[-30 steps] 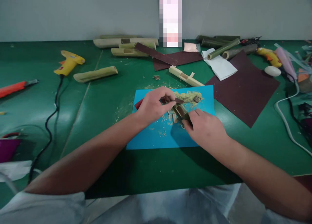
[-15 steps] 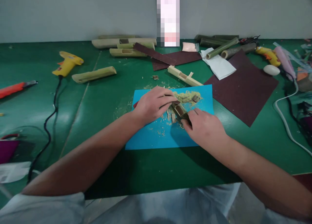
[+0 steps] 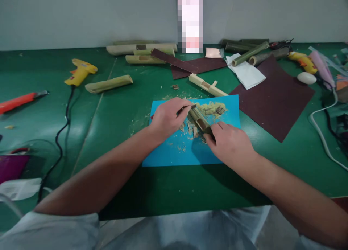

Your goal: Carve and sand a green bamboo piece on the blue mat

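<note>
My right hand (image 3: 230,139) is closed round the lower end of a bamboo tube (image 3: 199,120) with a rectangular opening cut in its side. The tube slants up to the left over a blue sheet (image 3: 168,157). At its upper end my left hand (image 3: 170,115) pinches a small dark brown piece of sandpaper (image 3: 193,106), mostly hidden by the fingers. Pale shavings and dust (image 3: 213,107) lie heaped behind the tube, and bark-like scraps (image 3: 189,127) lie beside it on the sheet.
Brown sandpaper sheets (image 3: 274,101), white paper (image 3: 246,74) and a cut bamboo piece (image 3: 208,86) lie beyond. More bamboo (image 3: 145,59) rests along the wall. A yellow glue gun (image 3: 80,72) and red-handled cutter (image 3: 19,102) are left. A white egg-shaped object (image 3: 306,78) lies right.
My left hand has lifted its fingers off the tube's opening and drawn in to a pinch on the sandpaper, baring more of the tube. The view has shifted slightly; my right hand keeps its grip.
</note>
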A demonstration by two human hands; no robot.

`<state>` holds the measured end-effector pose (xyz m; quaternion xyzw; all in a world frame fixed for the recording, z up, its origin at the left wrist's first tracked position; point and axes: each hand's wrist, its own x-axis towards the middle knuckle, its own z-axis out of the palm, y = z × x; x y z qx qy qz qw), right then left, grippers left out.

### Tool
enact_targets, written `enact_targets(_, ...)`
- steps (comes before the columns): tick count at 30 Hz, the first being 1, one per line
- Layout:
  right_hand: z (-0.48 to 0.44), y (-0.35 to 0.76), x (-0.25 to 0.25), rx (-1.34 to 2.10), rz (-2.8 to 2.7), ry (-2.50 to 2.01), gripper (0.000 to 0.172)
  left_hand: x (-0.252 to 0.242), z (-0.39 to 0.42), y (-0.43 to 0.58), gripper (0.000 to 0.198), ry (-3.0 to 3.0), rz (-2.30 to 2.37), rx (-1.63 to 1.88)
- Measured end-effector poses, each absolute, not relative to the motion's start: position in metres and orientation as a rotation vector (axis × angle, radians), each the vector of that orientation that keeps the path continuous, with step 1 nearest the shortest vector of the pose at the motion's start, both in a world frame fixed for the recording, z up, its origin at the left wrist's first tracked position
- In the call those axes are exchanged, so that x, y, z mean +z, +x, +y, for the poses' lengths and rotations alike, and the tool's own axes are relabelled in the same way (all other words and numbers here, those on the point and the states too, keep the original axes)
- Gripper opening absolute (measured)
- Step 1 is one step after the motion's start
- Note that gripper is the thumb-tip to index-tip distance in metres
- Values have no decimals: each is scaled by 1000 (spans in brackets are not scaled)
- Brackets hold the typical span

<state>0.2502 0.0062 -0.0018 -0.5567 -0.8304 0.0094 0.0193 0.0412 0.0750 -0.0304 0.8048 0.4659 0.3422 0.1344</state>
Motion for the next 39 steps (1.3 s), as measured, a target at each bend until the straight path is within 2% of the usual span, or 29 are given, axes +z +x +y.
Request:
enact_targets(7, 6, 250, -3, 22, -2587, -1728, 28, -34, 78, 38, 23, 2519, 1203, 991)
enact_targets(24, 5, 251, -6, 1, -2550, -1706, 26, -36, 76, 44, 22, 2389, 1266, 967)
enact_targets(30, 3, 251, -7, -19, -2547, -1673, 27, -35, 74, 39, 24, 2501, 1070, 882)
enact_targets(39, 4, 250, -7, -24, -2578, -1718, 29, -37, 79, 34, 22, 2432, 1192, 908)
